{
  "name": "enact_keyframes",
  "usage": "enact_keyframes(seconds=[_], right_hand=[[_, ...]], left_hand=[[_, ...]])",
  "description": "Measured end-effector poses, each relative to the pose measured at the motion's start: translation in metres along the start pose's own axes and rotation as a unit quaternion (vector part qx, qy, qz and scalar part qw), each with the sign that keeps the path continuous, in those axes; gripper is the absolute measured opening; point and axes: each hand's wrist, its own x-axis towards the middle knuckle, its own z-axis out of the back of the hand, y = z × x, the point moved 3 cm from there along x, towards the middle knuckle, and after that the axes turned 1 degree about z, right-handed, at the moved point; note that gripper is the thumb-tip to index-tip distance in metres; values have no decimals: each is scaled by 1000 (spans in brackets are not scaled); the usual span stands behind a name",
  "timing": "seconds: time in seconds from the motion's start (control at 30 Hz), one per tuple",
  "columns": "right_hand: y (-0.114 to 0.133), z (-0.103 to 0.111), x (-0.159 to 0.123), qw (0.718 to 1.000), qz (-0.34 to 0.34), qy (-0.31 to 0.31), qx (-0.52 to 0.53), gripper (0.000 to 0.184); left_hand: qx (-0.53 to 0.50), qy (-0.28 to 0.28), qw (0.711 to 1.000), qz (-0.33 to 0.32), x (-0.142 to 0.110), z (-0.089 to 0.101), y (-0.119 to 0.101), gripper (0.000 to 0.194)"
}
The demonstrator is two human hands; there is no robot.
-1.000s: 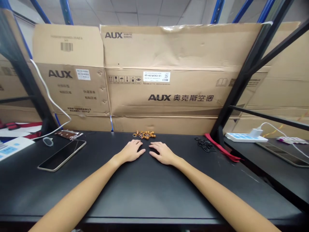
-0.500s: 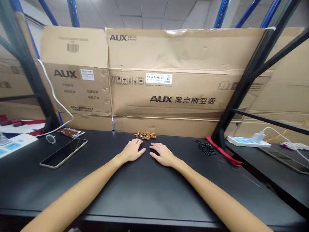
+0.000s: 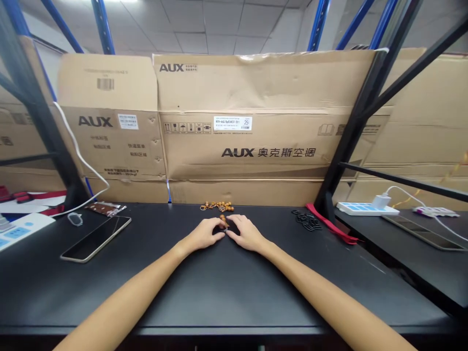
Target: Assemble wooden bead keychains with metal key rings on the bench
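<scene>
Cupping left hand (image 3: 203, 234) and right hand (image 3: 247, 233) around wooden beads (image 3: 223, 219)

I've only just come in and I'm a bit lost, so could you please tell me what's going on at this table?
A person is working with bare hands at a black table. The left hand and right hand meet at the fingertips around a small brown bead, though whether it is gripped is hard to tell. A loose cluster of wooden beads lies just beyond them. Black rings and a red strap lie to the right, and a smartphone lies to the left.
</scene>
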Motion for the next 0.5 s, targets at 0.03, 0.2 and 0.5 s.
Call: enact_keyframes(seconds=[0.03,0.2,0.5], right_hand=[[0,0,0,1000,3,0,4,37],[-3,1,2,999,20,23,36,21],[-7,1,1,1000,13,1,22,15]], left_hand=[[-17,8,1000,-11,0,-2,-6,21],[-33,-8,999,2,4,-8,-16,16],[-14,-20,1000,3,2,-3,-6,13]])
